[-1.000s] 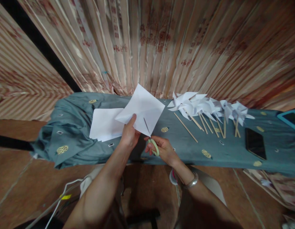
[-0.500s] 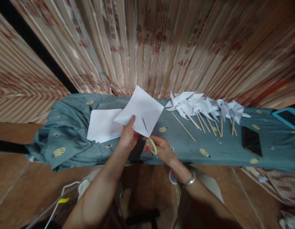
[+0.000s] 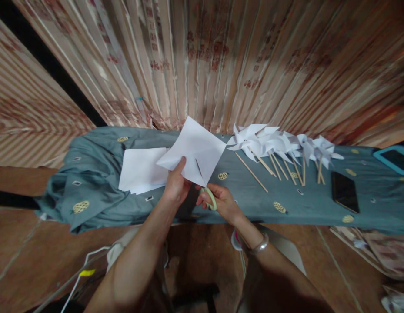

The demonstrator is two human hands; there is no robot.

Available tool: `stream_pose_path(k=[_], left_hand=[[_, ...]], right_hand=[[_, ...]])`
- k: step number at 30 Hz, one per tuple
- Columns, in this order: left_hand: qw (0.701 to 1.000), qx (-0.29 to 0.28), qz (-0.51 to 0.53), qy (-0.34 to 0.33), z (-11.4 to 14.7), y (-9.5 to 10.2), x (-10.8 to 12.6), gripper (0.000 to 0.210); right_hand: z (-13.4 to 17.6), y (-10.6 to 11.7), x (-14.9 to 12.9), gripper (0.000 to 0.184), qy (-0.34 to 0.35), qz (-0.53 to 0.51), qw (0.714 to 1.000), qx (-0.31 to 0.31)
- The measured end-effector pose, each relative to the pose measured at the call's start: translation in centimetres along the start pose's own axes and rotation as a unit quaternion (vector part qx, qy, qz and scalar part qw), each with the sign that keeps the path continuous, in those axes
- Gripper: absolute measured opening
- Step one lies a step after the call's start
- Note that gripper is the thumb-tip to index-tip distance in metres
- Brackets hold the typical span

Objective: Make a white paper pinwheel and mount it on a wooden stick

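A square white sheet of paper [image 3: 197,141] is held up cornerwise over the cloth. My left hand [image 3: 176,184] grips its lower left edge, thumb on top and the other fingers underneath. My right hand [image 3: 221,201] is closed round the light green handles of a pair of scissors [image 3: 209,201]. The dark blade shows along a slit that runs from the paper's near corner toward its middle. Left of the held sheet lies a stack of white paper [image 3: 141,169], partly covered by it.
Several white paper pinwheels [image 3: 254,141] on sticks lie to the right, with a loose wooden stick [image 3: 252,172] beside them. Farther right are a dark phone [image 3: 345,192] and a blue-framed device [image 3: 394,159]. A green patterned cloth [image 3: 100,174] covers the bench; a striped curtain [image 3: 202,56] hangs behind.
The paper and the scissors have shifted very slightly to the right. Both hands keep their hold, and the blade stays in the slit.
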State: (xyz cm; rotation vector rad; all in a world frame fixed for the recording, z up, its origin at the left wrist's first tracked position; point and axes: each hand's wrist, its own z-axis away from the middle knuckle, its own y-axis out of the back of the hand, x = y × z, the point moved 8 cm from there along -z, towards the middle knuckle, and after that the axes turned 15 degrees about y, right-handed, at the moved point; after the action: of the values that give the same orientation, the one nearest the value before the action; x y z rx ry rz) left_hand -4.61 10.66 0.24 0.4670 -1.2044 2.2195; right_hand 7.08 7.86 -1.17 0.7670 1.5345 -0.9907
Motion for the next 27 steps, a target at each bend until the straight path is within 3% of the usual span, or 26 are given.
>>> stream_pose_path(k=[7,27], left_hand=[[1.000,-0.009,0.005,0.007,0.21,-0.26,0.26,0.024],[1.000,-0.008,-0.013,-0.003,-0.16,0.16,-0.18,0.030]], right_hand=[[0.18,-0.19,-0.21,0.051,0.006,-0.017,1.000,-0.021],[0.00,-0.10,-0.04,0.046,0.015,0.002,1.000,-0.009]])
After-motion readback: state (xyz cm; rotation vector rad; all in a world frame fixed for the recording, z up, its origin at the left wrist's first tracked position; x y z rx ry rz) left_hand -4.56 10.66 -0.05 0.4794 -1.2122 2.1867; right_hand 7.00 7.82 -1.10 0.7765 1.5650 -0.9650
